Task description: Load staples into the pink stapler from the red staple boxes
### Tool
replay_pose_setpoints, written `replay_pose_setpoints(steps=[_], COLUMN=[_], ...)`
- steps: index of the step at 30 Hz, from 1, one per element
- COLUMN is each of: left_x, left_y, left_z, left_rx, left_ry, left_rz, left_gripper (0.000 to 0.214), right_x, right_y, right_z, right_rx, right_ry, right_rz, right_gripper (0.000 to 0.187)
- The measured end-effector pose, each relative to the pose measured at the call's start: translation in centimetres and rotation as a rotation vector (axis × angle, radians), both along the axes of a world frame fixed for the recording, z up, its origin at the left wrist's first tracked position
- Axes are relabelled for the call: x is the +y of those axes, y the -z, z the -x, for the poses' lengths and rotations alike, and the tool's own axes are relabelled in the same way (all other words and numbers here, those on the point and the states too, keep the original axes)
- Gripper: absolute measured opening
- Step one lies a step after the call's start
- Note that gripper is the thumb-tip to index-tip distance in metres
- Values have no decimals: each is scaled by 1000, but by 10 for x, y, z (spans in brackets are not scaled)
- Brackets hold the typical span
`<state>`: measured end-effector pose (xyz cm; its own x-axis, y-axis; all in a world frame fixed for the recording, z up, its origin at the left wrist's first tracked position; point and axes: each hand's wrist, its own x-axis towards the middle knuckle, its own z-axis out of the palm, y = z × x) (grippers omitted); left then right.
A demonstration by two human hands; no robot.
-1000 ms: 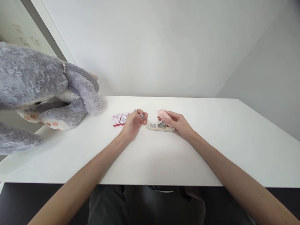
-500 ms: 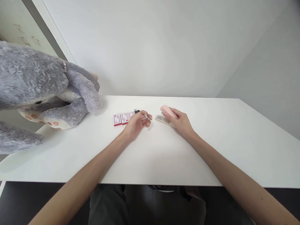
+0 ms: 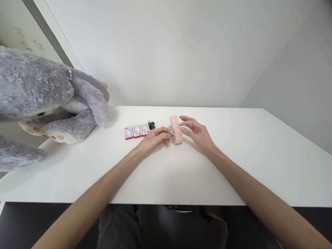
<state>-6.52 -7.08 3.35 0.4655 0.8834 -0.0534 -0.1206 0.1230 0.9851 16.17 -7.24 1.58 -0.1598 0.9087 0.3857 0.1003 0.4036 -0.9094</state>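
Observation:
A pink stapler (image 3: 176,129) with a beige base is on the white table, its length pointing away from me. My left hand (image 3: 157,138) is at the stapler's left side, thumb and fingers pinched on a small grey strip of staples (image 3: 172,134), partly hidden by the fingertips. On the stapler's right, my right hand (image 3: 198,133) has its fingers apart and curved, holding nothing. The right fingertips are very near the pink top; whether they touch it I cannot tell. Left of my left hand are several red-and-white small boxes (image 3: 137,131) in a row, with grey strips on top.
A small black object (image 3: 151,125), perhaps a staple remover, lies at the right end of the boxes. A big grey plush toy (image 3: 85,103) occupies the left side of the white table (image 3: 233,155). A pale wall (image 3: 166,52) rises behind the table.
The stapler has turned from slanting to lengthwise and shifted left. My right hand has let go of it and spread its fingers. My left hand has moved right, up to the stapler.

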Motion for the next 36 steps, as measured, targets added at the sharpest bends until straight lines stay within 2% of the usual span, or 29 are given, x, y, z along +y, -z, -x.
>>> replay_pose_setpoints(steps=[4,10,16,18,20,22,25,27,30,32,36], left_x=[-1,-1,-5,-10,-15,-20,-22,-20,-17,-14,-10], left_y=[0,4,1,0,-1,0,1,2,3,4,9], left_z=[1,1,1,0,-2,-4,-6,-6,-4,-3,1], left_rx=[43,62,95,158,297,470,672,754,832,852,840], left_ry=[9,19,11,-65,-194,-257,-142,-20,109,113,5], left_rz=[-42,-99,-136,-264,-535,-845,-1139,-1211,-1223,-1225,-1217], left_gripper=[22,25,27,23,19,13,21,32,40,41,44], right_x=[-2,-8,-4,0,4,7,10,12,15,16,16], right_y=[0,-2,-2,-1,0,1,2,3,5,7,8], right_z=[1,5,3,1,-1,-3,-5,-7,-9,-9,-9], right_rx=[-50,-139,2,107,227,345,473,506,483,469,492], right_ry=[-37,-16,-19,8,46,69,71,81,124,133,105], right_rz=[8,8,83,143,212,270,316,331,344,348,352], right_gripper=[21,21,21,23,22,22,23,25,30,32,29])
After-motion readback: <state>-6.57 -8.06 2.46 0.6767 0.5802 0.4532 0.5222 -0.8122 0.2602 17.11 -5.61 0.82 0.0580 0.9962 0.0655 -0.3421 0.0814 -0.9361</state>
